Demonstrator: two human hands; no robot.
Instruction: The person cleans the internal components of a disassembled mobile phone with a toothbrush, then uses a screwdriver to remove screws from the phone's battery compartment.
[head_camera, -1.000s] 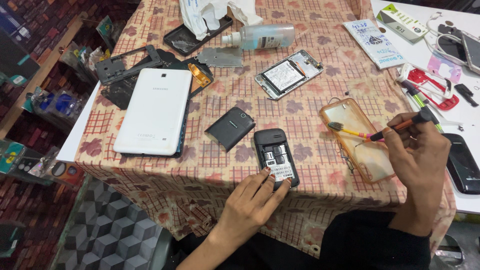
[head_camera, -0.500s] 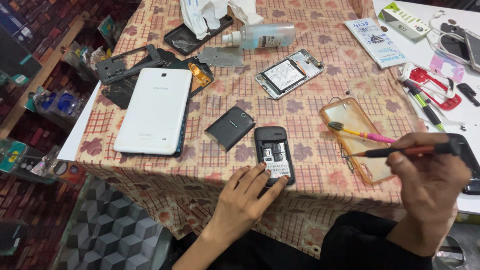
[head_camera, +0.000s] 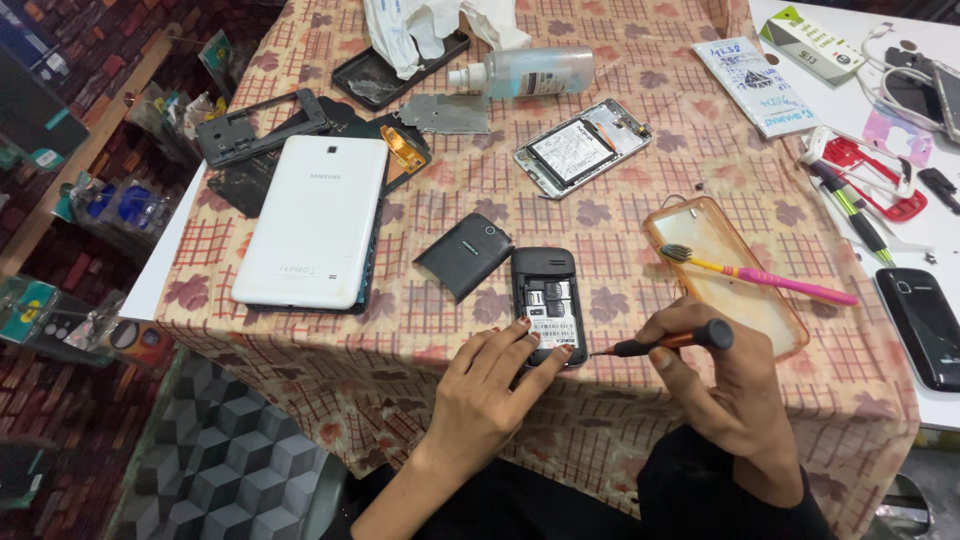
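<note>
A small black phone (head_camera: 545, 296) lies face down with its back cover off, near the table's front edge. My left hand (head_camera: 490, 385) presses its fingertips on the phone's lower end. My right hand (head_camera: 725, 385) grips a thin screwdriver (head_camera: 665, 343) with a black and orange handle, its tip touching the phone's lower right edge. The dark grey back cover (head_camera: 465, 255) rests just left of the phone.
A white tablet (head_camera: 315, 220) lies at the left, over dark frames (head_camera: 255, 130). A pink toothbrush (head_camera: 760, 275) lies on a clear orange case (head_camera: 770, 320). Farther back are an opened phone (head_camera: 582, 147), a spray bottle (head_camera: 530, 72) and a black phone (head_camera: 925, 320) at the right.
My right hand came down and left with the screwdriver, from above the orange case to the phone's lower edge. My left hand stayed on the phone.
</note>
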